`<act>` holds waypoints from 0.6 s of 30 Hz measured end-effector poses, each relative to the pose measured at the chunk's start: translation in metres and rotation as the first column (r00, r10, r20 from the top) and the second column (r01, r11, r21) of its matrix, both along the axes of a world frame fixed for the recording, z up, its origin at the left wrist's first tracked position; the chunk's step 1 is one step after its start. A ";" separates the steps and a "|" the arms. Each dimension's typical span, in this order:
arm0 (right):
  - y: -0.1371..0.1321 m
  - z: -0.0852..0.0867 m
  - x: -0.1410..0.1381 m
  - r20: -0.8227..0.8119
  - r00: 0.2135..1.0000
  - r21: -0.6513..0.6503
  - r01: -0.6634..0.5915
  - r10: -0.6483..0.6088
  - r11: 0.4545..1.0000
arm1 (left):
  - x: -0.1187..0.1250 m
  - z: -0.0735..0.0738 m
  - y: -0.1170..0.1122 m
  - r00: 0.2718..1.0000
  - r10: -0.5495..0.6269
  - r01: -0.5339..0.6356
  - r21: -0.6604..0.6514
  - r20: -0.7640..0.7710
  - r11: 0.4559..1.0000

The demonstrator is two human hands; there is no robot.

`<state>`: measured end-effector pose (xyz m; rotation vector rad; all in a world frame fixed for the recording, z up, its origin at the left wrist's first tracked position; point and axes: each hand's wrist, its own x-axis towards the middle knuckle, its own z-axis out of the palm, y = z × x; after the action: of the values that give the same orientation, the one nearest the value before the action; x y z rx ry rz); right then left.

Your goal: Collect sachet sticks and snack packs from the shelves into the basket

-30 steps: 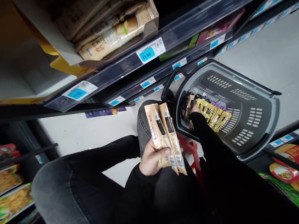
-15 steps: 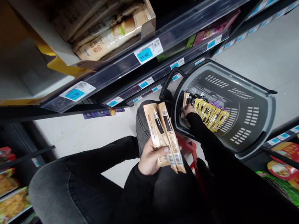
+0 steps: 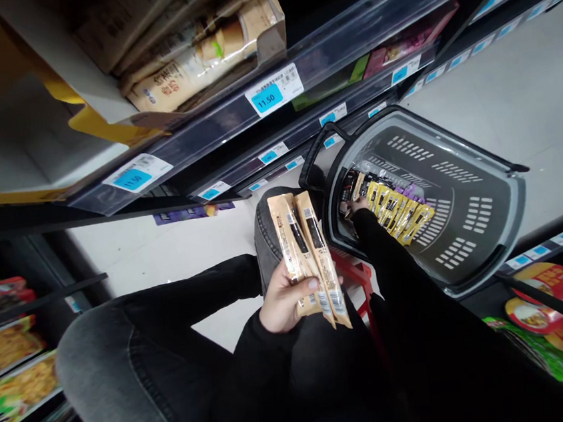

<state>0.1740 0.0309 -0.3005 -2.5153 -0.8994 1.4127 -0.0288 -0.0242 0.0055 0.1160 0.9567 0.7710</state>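
My left hand (image 3: pixel 285 299) is closed round several long beige packets (image 3: pixel 311 255) with dark labels and barcodes, fanned upright above my knee, the thumb across their lower part. My right hand (image 3: pixel 359 205) reaches into the grey shopping basket (image 3: pixel 507 231), with its fingers closed at the lower end of another slim beige packet (image 3: pixel 358 183). Its fingertips are partly hidden. Beside that hand, a row of yellow packets (image 3: pixel 396 209) lies in the basket, with purple packets (image 3: pixel 413 192) behind them and dark ones at the near end.
Above, a shelf with price tags (image 3: pixel 273 91) carries an open carton of beige bags (image 3: pixel 206 64). The basket's black handle (image 3: pixel 309 161) leans toward the lower shelves. Packaged foods fill shelves at left and lower right. A red frame (image 3: pixel 361 276) shows beside my leg.
My right hand has shifted slightly right inside the basket, and the beige packet by it now stands more in line with the yellow row. The left hand holds its packets as before.
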 end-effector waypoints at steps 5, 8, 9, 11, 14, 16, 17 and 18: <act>0.013 0.003 -0.005 0.080 0.997 -0.054 -0.008 0.013 0.999 | 0.000 0.001 0.000 1.000 -0.012 0.012 0.009 -0.019 1.000; 0.019 0.010 -0.010 0.141 0.989 -0.039 -0.039 0.044 0.998 | 0.000 -0.001 -0.001 1.000 -0.009 0.009 -0.013 -0.017 1.000; 0.019 0.012 -0.011 0.150 0.987 -0.025 -0.058 0.061 0.998 | -0.001 -0.002 -0.001 1.000 -0.010 0.009 -0.019 -0.014 1.000; 0.018 0.016 -0.010 0.152 0.983 0.004 -0.106 0.104 0.994 | -0.001 -0.003 -0.002 1.000 -0.001 0.002 -0.012 0.009 1.000; 0.014 0.017 -0.005 0.141 0.974 0.013 -0.180 0.177 0.984 | -0.001 -0.003 -0.001 1.000 0.008 -0.008 -0.002 0.018 1.000; 0.012 0.015 -0.003 0.130 0.968 -0.015 -0.215 0.215 0.977 | 0.000 0.000 0.000 1.000 -0.002 0.002 -0.015 -0.009 1.000; 0.011 0.013 -0.002 0.121 0.965 -0.031 -0.229 0.232 0.973 | 0.000 0.002 0.001 1.000 -0.009 0.008 -0.020 -0.019 1.000; 0.010 0.010 -0.002 0.106 0.964 -0.045 -0.242 0.245 0.969 | 0.000 0.003 0.001 1.000 -0.013 0.013 -0.020 -0.022 1.000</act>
<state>0.1723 0.0413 -0.2906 -2.6022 -1.2550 1.3695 -0.0288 -0.0231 0.0089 0.1131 0.9833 0.7495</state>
